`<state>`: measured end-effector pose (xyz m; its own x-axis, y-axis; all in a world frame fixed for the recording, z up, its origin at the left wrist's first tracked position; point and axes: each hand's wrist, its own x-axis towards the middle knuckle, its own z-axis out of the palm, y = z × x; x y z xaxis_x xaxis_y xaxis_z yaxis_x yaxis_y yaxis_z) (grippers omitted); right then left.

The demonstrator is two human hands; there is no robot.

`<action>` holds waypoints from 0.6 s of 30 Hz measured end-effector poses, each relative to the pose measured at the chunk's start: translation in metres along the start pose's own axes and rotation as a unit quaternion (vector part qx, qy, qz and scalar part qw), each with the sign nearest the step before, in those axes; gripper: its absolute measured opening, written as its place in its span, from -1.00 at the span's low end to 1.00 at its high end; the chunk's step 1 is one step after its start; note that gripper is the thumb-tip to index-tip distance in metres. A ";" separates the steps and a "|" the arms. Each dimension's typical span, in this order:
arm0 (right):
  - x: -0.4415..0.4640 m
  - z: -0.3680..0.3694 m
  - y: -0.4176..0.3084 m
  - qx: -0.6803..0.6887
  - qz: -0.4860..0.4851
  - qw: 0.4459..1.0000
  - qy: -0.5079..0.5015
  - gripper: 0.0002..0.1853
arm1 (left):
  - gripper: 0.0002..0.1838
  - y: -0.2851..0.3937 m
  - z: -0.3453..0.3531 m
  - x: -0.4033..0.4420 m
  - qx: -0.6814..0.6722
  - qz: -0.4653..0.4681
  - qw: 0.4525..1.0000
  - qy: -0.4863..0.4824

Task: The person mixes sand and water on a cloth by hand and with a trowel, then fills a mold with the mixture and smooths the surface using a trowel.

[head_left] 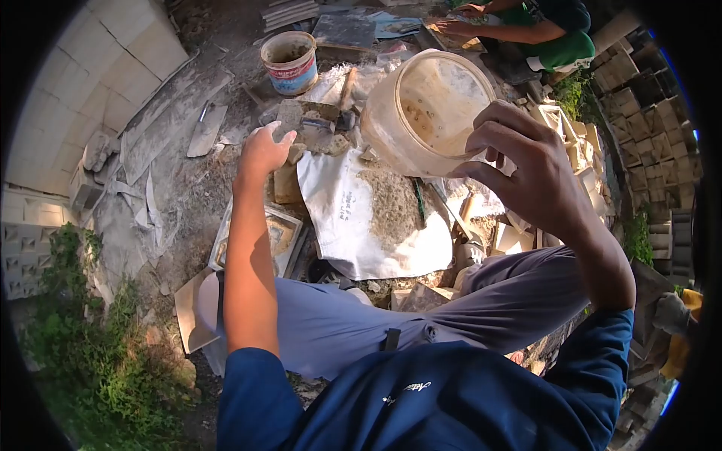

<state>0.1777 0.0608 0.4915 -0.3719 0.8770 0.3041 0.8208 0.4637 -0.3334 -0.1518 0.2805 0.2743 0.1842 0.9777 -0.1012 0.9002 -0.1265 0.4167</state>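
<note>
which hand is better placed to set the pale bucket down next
Probably the right hand: it grips the pale bucket at its rim, while the left hand is apart from it and looks empty.

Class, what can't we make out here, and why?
Head view:
Pale round plastic bucket: outer base turned away.
White sheet with dark print: lettering too small to read.
Red, white and blue plastic bucket: contents too shadowed to identify.
Person in green shorts: head cut off by the top edge.
</note>
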 end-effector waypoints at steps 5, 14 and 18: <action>0.001 -0.006 -0.004 0.004 -0.002 1.000 0.011 -0.71 | -0.26 0.003 -0.001 0.001 -0.007 0.017 1.000 0.006; 0.018 -0.014 0.015 -0.033 0.051 0.995 0.081 -0.67 | -0.26 0.005 0.005 0.013 -0.004 -0.007 1.000 -0.010; 0.021 -0.016 0.015 -0.074 0.068 0.989 0.105 -0.70 | -0.27 0.006 0.005 0.018 -0.005 -0.019 1.000 -0.013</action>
<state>0.1895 0.0840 0.5065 -0.1675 0.8775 0.4493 0.9178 0.3051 -0.2539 -0.1407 0.2965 0.2701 0.1598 0.9772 -0.1399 0.9030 -0.0875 0.4206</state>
